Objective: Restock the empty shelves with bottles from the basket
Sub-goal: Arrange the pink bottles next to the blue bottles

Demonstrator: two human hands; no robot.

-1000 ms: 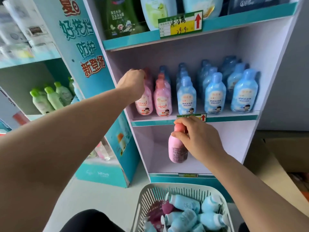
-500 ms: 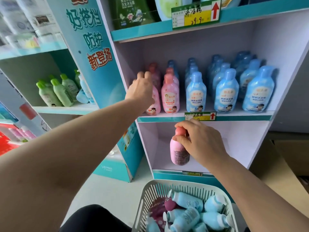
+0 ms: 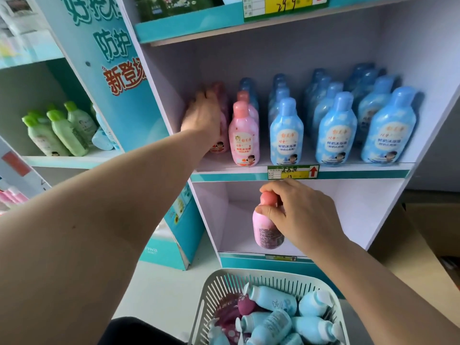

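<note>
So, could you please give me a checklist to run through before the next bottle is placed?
1. Right hand grips the pink bottle by its neck: ok.
2. That bottle upright: ok.
3. Its front label facing out: not ok, the back print shows.
4. Left hand clear of the pink row: not ok, it touches the leftmost bottle.
5. Room behind that row: cannot tell.
6. Basket holds more bottles: ok.

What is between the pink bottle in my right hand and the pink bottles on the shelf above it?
The head view shows only the shelf's teal front edge with its price tag.
</note>
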